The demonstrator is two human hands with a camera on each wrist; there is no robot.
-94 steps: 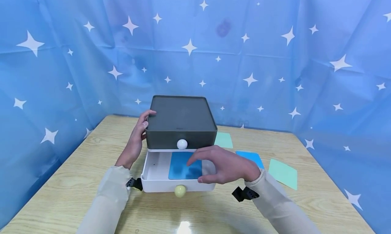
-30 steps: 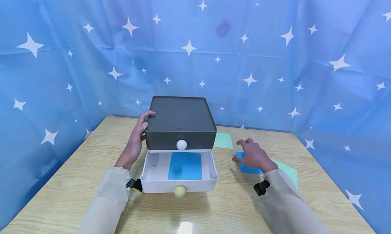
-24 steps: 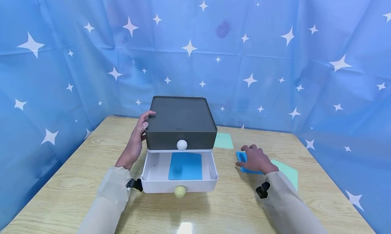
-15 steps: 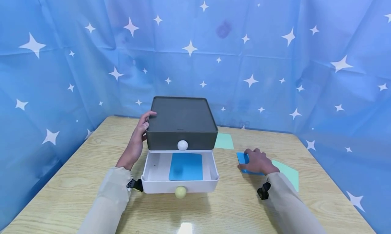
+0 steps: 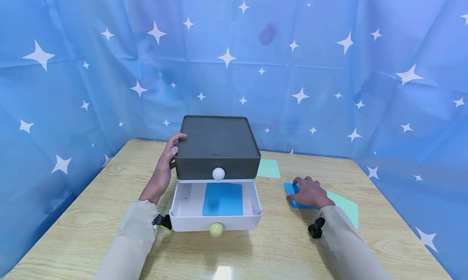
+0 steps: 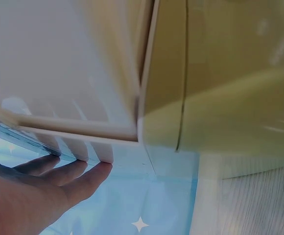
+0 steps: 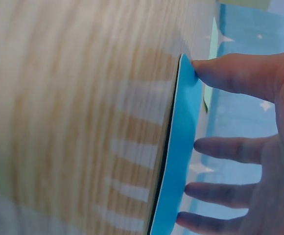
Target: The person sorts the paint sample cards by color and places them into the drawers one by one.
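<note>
My left hand (image 5: 163, 166) rests against the left side of a two-drawer box with a dark grey top (image 5: 219, 135), one finger over its top edge. In the left wrist view, several fingertips (image 6: 95, 176) touch the pale side wall. The white lower drawer (image 5: 184, 198) is pulled out, and a blue card (image 5: 223, 199) lies flat inside it. To the right, my right hand (image 5: 310, 192) has thumb and fingertips spread on another blue card (image 5: 289, 187) on the table. The right wrist view shows the fingers (image 7: 230, 149) nearly straight against this card, whose surface looks slightly wavy.
One pale green card (image 5: 268, 168) lies behind, right of the box; another green card (image 5: 345, 205) lies beside my right wrist, partly covered. A white knob (image 5: 218, 174) and a yellow-green knob (image 5: 216, 230) stick out in front. A star-patterned curtain (image 5: 226, 81) surrounds the wooden table (image 5: 278, 247).
My right hand has left the open drawer, gone right and lowered onto the blue card on the table. In the last half second it barely moves. My left hand stays at the box.
</note>
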